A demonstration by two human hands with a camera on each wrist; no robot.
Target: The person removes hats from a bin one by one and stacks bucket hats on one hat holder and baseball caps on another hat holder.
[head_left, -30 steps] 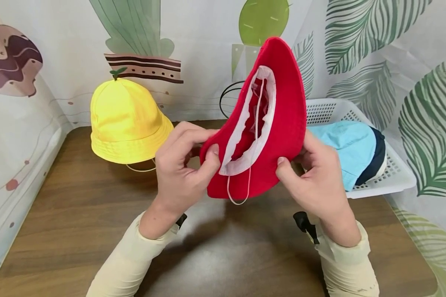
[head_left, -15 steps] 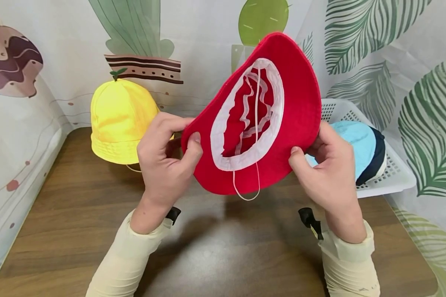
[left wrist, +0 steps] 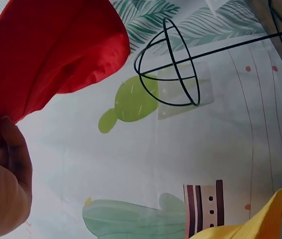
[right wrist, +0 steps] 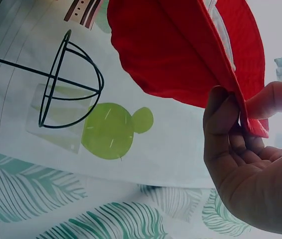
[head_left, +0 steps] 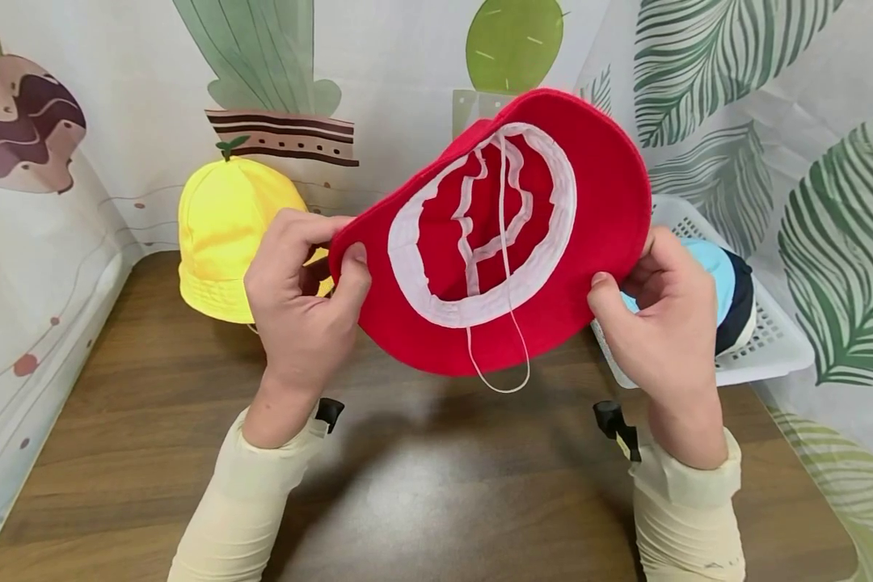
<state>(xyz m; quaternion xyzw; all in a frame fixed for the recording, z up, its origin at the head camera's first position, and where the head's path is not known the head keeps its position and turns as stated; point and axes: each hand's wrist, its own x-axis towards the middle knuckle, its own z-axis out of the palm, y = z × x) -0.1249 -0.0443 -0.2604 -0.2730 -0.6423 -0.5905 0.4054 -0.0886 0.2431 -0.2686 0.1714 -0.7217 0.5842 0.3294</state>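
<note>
A red bucket hat (head_left: 611,186) is held up over the table, its opening facing the head camera. Inside show a white sweatband (head_left: 407,250) and pale seam tape; a thin white elastic cord (head_left: 505,391) loops below the brim. My left hand (head_left: 301,299) pinches the brim's left edge between thumb and fingers. On the right edge, my right hand (head_left: 658,323) grips the brim the same way, thumb on the underside. The right wrist view shows the brim between that hand's thumb and fingers (right wrist: 220,114). In the left wrist view the hat's outer crown (left wrist: 81,45) is visible.
A yellow bucket hat (head_left: 236,234) with a green sprout stands at the back left. Behind the red hat rises a black wire hat stand (left wrist: 173,64). At right, a white plastic basket (head_left: 771,356) holds a light blue and navy cap (head_left: 731,299), partly behind my right hand.
My hands have moved apart, the left one leftward and the right one rightward. The red hat's brim has spread wider, and its opening has turned rounder toward the head camera.
</note>
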